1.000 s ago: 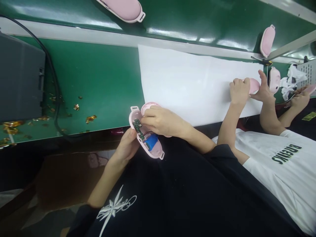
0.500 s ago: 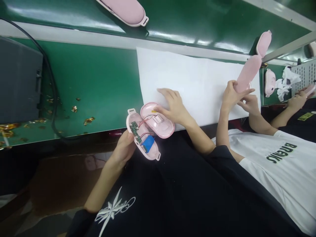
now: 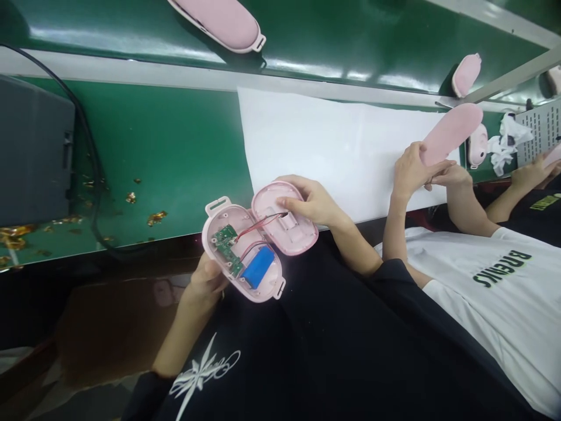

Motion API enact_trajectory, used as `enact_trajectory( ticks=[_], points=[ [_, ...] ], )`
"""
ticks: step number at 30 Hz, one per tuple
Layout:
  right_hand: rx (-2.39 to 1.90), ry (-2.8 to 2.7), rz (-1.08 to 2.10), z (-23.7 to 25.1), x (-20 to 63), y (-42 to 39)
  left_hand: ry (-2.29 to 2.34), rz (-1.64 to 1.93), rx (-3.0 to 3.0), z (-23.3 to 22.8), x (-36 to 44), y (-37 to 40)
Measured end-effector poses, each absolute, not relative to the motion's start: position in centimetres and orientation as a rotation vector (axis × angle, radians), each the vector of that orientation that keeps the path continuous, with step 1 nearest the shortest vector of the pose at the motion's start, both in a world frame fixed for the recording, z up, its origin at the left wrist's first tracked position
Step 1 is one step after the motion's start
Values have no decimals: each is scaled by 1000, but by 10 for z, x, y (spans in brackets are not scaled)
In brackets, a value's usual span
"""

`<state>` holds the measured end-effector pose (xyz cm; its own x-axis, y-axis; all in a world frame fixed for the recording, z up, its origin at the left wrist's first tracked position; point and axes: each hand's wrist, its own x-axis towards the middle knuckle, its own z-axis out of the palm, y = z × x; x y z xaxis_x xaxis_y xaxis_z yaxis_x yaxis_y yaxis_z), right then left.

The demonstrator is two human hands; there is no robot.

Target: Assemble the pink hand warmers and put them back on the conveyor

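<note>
Left hand [image 3: 205, 280] cups the open pink shell [image 3: 242, 252] from below, fingers curled on its edge; board [image 3: 228, 244] and blue battery [image 3: 258, 267] sit inside, above the lap. Right hand [image 3: 313, 200] pinches the lid half [image 3: 284, 219], wired to the shell, at the green table [image 3: 175, 152] edge by the white sheet [image 3: 333, 140].

A green workbench [image 3: 175, 158] fills the upper part of the view, and behind it runs a shiny green conveyor belt [image 3: 350, 35] with a pale metal rail [image 3: 131, 67] between them. A large white sheet [image 3: 333, 140] lies on the bench, and small golden scraps [image 3: 155, 217] are scattered on the left near a dark grey box [image 3: 33, 152] with a black cable [image 3: 90, 152]. Light reflects brightly on the belt.
</note>
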<state>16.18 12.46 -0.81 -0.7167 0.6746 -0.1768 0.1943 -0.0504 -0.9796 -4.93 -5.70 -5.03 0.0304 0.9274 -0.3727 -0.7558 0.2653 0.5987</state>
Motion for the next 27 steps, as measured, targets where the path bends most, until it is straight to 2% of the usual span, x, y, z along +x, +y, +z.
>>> enact_trajectory(
  ticks=[6,9,18,27],
  points=[
    [-1087,-2295,1131,29,162,108,895,1372,401,-43,-37,-46],
    [-1142,-2461,936,33,153,100,897,1355,419,-44,-36,-46],
    [-1169,-2509,1002,40,139,90,990,1426,531,-39,-31,-39],
    [-1208,-2559,1042,38,133,90,1055,1315,609,-43,-31,-42]
  ],
)
